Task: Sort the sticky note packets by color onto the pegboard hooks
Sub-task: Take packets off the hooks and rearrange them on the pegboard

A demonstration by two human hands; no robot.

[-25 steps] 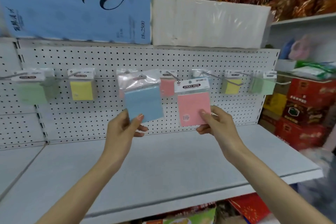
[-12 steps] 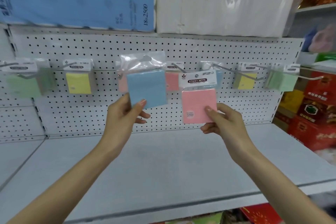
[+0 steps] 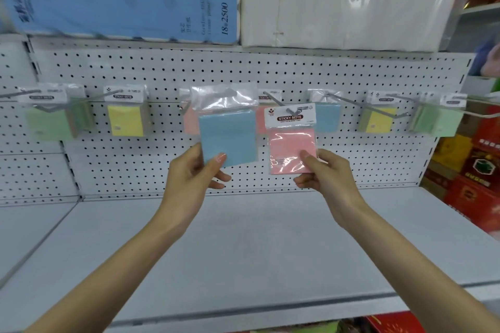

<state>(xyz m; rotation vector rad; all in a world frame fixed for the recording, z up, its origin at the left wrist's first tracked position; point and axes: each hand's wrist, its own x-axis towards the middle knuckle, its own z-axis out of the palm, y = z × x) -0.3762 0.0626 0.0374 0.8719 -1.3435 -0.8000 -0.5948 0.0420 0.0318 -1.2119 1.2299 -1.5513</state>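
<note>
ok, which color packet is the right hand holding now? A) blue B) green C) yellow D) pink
D: the right hand pinches the lower corner of the pink packet, the one with the STICKY NOTE header card, while the left hand grips the blue packet.
</note>
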